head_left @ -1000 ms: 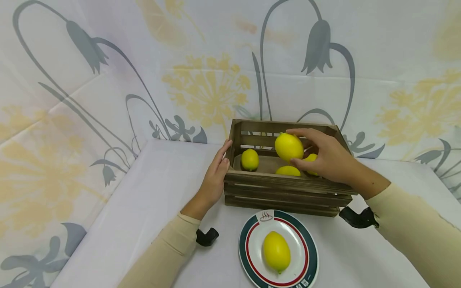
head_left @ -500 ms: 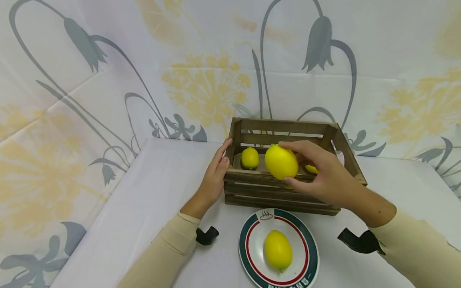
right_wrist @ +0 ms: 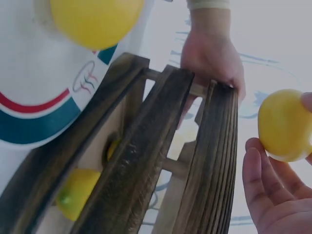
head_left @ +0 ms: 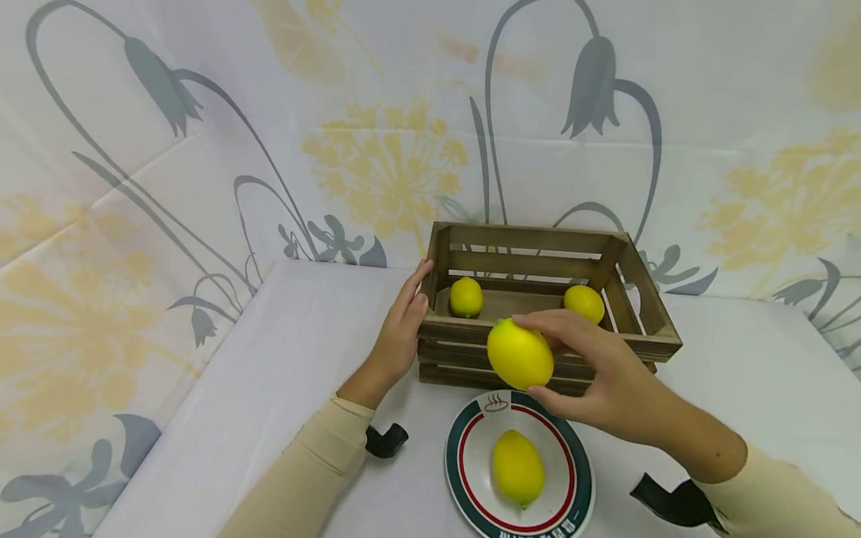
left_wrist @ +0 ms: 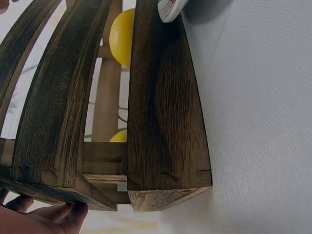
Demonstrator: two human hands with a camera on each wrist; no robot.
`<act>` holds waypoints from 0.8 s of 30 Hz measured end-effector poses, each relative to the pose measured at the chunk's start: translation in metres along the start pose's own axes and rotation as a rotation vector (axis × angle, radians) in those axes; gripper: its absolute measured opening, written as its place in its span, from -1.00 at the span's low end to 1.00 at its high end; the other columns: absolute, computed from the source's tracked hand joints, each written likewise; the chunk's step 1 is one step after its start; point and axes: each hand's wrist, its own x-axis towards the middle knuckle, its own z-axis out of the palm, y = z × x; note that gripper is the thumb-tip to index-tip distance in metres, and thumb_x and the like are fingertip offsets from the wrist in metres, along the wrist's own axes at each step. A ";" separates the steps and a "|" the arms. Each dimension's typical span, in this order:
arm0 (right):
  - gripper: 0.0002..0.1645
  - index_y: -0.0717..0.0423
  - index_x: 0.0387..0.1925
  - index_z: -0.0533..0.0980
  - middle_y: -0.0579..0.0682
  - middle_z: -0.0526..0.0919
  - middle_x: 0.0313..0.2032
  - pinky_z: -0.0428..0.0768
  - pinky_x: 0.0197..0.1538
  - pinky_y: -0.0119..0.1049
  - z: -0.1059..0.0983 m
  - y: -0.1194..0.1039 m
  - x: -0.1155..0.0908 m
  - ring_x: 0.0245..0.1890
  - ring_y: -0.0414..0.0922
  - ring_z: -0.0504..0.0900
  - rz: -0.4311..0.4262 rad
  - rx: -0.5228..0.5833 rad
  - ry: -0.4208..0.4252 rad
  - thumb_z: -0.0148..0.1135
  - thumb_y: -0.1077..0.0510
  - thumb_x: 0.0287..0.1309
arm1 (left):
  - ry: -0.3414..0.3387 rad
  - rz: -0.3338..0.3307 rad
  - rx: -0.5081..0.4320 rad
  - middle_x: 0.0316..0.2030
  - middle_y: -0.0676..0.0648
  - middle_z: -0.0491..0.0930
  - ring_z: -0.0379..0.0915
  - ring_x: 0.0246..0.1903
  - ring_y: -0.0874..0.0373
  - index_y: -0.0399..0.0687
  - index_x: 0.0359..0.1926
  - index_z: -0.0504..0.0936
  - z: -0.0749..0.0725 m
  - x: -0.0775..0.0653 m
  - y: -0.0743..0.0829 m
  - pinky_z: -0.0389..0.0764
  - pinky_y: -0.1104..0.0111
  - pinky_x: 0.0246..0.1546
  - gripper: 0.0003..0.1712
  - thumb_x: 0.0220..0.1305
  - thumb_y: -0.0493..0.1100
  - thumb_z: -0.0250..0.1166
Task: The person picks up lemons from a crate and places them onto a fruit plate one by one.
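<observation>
My right hand pinches a lemon between thumb and fingers, in front of the wooden crate's near wall and above the plate's far edge. The right wrist view also shows this lemon at the fingertips. My left hand rests against the left end of the slatted wooden crate, fingers extended along it. Inside the crate, one lemon lies at the left and another lemon at the right. A further lemon lies on the plate with a green-and-red rim.
A white cloth covers the table. Behind the crate rises a floral-patterned backdrop. The plate stands just in front of the crate. Black wrist mounts stick out from the sleeves.
My right hand has carried the lemon from above the crate's inside, over its front wall and toward me. The crate's right lemon now shows more fully. My left hand stays put.
</observation>
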 end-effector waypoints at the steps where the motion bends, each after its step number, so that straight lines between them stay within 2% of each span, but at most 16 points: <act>1: -0.02 0.03 0.33 0.40 -0.03 0.53 0.24 0.61 0.03 -0.55 0.001 0.000 -0.002 0.07 -0.28 0.55 -0.001 0.005 0.000 0.61 0.32 -0.20 | 0.000 -0.001 0.002 0.61 -0.08 -0.15 -0.30 0.60 0.04 -0.04 0.58 0.01 0.000 0.000 0.000 -0.17 -0.07 0.56 -0.40 0.61 -0.10 -0.27; 11: 0.01 -0.05 0.35 0.39 -0.09 0.52 0.25 0.60 0.06 -0.55 0.015 -0.001 -0.022 0.11 -0.32 0.53 0.056 0.026 0.033 0.62 0.32 -0.21 | 0.011 -0.016 0.011 0.61 -0.06 -0.14 -0.29 0.59 0.10 -0.02 0.58 0.02 -0.001 0.000 -0.002 -0.16 -0.01 0.57 -0.39 0.61 -0.05 -0.27; 16: -0.01 -0.05 0.35 0.40 -0.08 0.53 0.22 0.59 0.05 -0.58 0.022 -0.001 -0.034 0.05 -0.32 0.55 0.087 0.091 0.044 0.60 0.33 -0.17 | 0.005 -0.009 0.014 0.61 -0.05 -0.14 -0.29 0.60 0.07 -0.04 0.58 0.02 0.000 0.001 -0.002 -0.15 -0.03 0.57 -0.39 0.61 -0.06 -0.28; 24: -0.10 -0.11 0.35 0.40 -0.09 0.55 0.19 0.64 0.02 -0.49 0.030 0.010 -0.048 -0.03 -0.31 0.57 0.152 0.131 0.002 0.56 0.25 -0.07 | 0.006 -0.004 0.024 0.60 0.02 -0.10 -0.27 0.59 0.11 0.01 0.58 0.03 0.000 0.001 -0.003 -0.14 -0.01 0.57 -0.40 0.61 -0.06 -0.27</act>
